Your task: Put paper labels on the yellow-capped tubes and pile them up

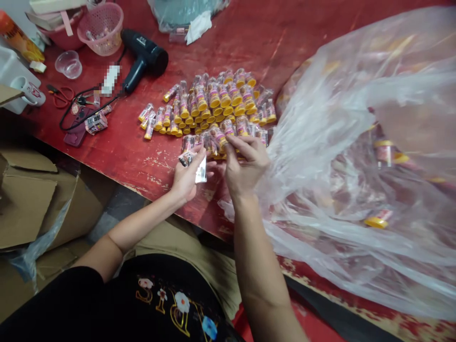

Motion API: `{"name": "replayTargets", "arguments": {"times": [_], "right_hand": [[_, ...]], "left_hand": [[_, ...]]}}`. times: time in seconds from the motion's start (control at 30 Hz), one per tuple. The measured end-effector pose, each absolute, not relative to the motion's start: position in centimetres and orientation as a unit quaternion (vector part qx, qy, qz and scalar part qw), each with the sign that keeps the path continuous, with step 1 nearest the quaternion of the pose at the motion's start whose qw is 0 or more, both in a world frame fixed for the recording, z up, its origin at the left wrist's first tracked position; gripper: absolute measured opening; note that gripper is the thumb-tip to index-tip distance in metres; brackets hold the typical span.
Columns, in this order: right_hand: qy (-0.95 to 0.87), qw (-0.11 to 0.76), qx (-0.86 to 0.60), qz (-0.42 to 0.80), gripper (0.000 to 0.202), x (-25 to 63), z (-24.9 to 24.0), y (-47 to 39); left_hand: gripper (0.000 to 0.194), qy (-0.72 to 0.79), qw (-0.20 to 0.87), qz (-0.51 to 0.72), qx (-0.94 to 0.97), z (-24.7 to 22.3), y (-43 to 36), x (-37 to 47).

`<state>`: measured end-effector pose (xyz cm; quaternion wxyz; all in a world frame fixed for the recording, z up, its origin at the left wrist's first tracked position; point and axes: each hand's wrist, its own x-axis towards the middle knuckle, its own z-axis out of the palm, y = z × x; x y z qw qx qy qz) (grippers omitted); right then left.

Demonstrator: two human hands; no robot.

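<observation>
My left hand [185, 179] is closed around a few flat printed labels [201, 172], white with dark print, that stick out past the thumb. Beside it, my right hand [247, 164] has thumb and forefinger pinched together at the front of the tube pile. What the pinch holds, if anything, is hard to make out against the tubes behind. Just beyond both hands, many small clear tubes with yellow caps and pink-purple labels [213, 95] lie stacked on their sides, caps towards me.
A large clear plastic bag [342, 171] with more capped tubes covers the right side of the red table [142, 164]. A black heat gun [144, 57] with a cord, red-handled scissors [63, 97], a mug [28, 90] and a pink basket [101, 28] stand left. Cardboard boxes [28, 199] are below.
</observation>
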<state>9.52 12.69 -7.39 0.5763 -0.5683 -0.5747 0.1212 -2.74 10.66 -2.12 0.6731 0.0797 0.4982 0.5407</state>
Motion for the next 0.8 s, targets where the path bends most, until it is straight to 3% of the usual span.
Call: {"name": "replayTargets", "arguments": {"times": [0.23, 0.43, 0.57, 0.67, 0.73, 0.8], "right_hand": [[-0.58, 0.612, -0.519, 0.142, 0.02, 9.6, -5.0, 9.6], [-0.583, 0.601, -0.536, 0.112, 0.022, 9.0, -6.6, 11.2], [-0.634, 0.532, -0.558, 0.066, 0.031, 10.2, -6.8, 12.6], [-0.603, 0.465, -0.646, 0.056, 0.04, 16.5, -6.0, 13.1], [-0.504, 0.364, -0.782, 0.038, 0.033, 22.6, -5.3, 13.8], [-0.436, 0.317, -0.841, 0.038, 0.018, 28.2, -4.9, 15.3]], "left_hand": [[0.038, 0.486, 0.633, 0.58, 0.166, -0.9, 11.6, -2.4], [0.036, 0.489, 0.637, 0.577, 0.148, -1.4, 12.0, -2.0], [0.037, 0.484, 0.645, 0.585, 0.088, -1.1, 12.0, -3.3], [0.037, 0.495, 0.652, 0.57, 0.067, -1.0, 11.5, -4.9], [0.037, 0.506, 0.662, 0.55, 0.053, -1.0, 11.0, -5.7], [0.039, 0.508, 0.676, 0.533, 0.042, -0.9, 10.2, -5.7]]}}
